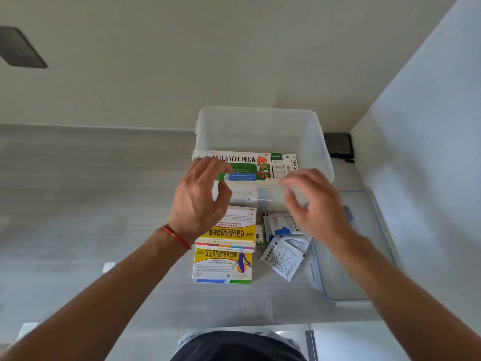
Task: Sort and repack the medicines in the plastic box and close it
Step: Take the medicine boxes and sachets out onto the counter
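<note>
Hands are hovering over the near rim of the plastic box (263, 126) standing on the grey bench (91, 191); the left hand (200, 199) and right hand (315, 204) are both showing loosely spread fingers, grasping nothing; a green carton (247, 165) is lying inside; yellow cartons (226, 246) and sachets (283, 246) are lying in front; the lid (364, 251) is lying right of them.
</note>
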`<state>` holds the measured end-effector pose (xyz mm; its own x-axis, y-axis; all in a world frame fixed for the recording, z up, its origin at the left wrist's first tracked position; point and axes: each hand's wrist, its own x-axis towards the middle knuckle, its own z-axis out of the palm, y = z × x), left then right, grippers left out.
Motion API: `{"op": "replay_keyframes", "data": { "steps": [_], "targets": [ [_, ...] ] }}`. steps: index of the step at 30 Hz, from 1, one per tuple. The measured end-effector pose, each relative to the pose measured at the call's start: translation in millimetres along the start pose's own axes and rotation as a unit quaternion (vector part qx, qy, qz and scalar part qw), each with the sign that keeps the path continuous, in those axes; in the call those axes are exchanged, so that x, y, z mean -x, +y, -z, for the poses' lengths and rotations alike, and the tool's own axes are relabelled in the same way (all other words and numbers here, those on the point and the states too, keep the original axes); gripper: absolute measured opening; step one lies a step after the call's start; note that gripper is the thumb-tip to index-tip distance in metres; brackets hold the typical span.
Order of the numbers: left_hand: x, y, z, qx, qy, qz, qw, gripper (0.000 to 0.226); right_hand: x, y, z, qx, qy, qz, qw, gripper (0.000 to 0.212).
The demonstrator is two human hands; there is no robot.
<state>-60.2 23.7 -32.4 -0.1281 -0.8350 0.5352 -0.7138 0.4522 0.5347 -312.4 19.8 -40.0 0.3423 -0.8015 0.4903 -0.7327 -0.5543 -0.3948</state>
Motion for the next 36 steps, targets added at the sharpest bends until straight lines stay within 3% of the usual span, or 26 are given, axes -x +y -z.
{"op": "replay_keyframes", "data": {
  "steps": [2,4,6,9,11,15,21,27,31,36],
  "targets": [
    [-23,0,-6,-0.014,-0.007,0.003,1.0,0.02,-25,21,16,0.009,0.001,-0.057,0.998,0.011],
    [-45,-1,-18,-0.043,-0.029,0.031,0.998,0.026,-51,41,21,0.012,-0.056,-0.111,0.992,0.011],
    [-60,-5,-35,-0.082,-0.071,0.069,0.992,0.03,-74,58,14,-0.001,-0.185,-0.161,0.969,0.013],
    [-67,-16,-58,-0.112,-0.162,0.132,0.971,0.031,-100,74,-10,0.014,-0.404,-0.208,0.891,0.027],
    [-66,-23,-65,-0.109,-0.196,0.172,0.959,0.03,-111,78,-31,0.054,-0.496,-0.191,0.845,0.037],
    [-63,-32,-72,-0.118,-0.192,0.164,0.96,0.028,-116,85,-67,0.159,-0.616,-0.094,0.766,0.052],
    [-62,-34,-77,-0.129,-0.195,0.194,0.953,0.029,-123,105,-72,0.114,-0.638,-0.06,0.759,0.053],
    [-63,-32,-77,-0.141,-0.185,0.198,0.952,0.026,-113,107,-80,0.083,-0.672,-0.054,0.734,0.068],
    [-64,-29,-77,-0.141,-0.184,0.207,0.95,0.025,-114,107,-81,0.029,-0.656,-0.043,0.753,0.055],
    [-64,-27,-76,-0.137,-0.181,0.214,0.95,0.024,-118,105,-76,-0.031,-0.619,-0.122,0.776,0.068]
  ]
}}
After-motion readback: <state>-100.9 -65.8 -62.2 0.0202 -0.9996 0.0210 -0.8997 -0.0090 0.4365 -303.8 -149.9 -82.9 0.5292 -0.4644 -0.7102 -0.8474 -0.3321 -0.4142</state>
